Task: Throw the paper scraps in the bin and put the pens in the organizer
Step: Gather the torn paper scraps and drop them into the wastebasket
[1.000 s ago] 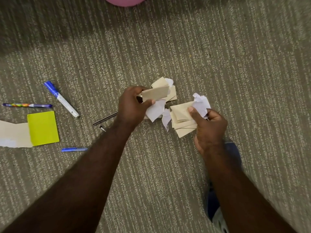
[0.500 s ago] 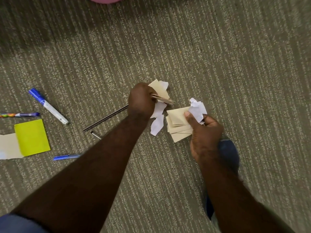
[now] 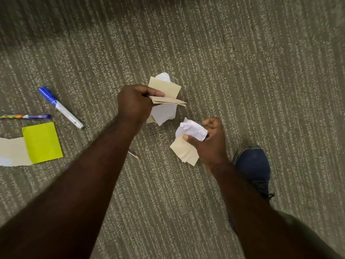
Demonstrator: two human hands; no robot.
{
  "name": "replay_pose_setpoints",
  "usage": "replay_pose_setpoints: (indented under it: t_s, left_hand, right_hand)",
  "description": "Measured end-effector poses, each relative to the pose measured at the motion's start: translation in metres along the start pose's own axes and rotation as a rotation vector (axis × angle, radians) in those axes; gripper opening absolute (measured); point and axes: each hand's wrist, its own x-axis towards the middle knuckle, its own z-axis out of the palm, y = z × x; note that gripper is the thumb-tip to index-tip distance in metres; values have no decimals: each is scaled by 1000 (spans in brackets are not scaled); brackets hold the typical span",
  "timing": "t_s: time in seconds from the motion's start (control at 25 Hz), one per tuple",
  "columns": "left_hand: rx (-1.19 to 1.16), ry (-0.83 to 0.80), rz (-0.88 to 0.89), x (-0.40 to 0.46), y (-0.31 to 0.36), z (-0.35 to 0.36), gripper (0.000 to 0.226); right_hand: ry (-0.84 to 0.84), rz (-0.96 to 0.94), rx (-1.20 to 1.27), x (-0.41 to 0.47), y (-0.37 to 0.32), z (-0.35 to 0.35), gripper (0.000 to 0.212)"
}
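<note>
Striped carpet [image 3: 242,71] is filling the frame; mid-frame, the left hand [image 3: 134,103] is gripping tan and white scraps [image 3: 166,88] while the right hand [image 3: 211,144] is clutching crumpled paper [image 3: 192,129].

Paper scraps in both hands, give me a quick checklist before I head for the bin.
1. Left hand grip on its tan and white scraps: ok, fingers curled round them.
2. Right hand grip on the crumpled white paper and tan pieces: ok.
3. All paper picked up: not ok, yellow sheet and tan strip lie on the carpet.
4. Pens collected: not ok, blue-capped marker and patterned pen remain down.
5. Bin location: cannot tell, not in view.
</note>
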Motion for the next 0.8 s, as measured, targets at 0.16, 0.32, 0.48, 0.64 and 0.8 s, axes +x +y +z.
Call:
replay_pose_setpoints:
  t_s: [0.16, 0.32, 0.48, 0.64, 0.8]
  left_hand:
    - [-320, -39, -67, -12, 4, -36, 17]
    - [-469, -26, -96, -25, -1, -64, 18]
    - [-525, 9, -111, -40, -9, -93, 19]
    - [-556, 61, -105, -57, -8, -126, 21]
    - [-615, 105, -125, -86, 10, -158, 20]
  right_hand:
    - [-8, 41, -120, 2, 4, 21, 80]
    - [108, 41, -355, 6, 2, 33, 41]
    - [179, 150, -452, -2, -7, 37, 30]
    - [239, 103, -371, -24, -33, 43, 27]
    - [193, -10, -207, -54, -92, 64, 20]
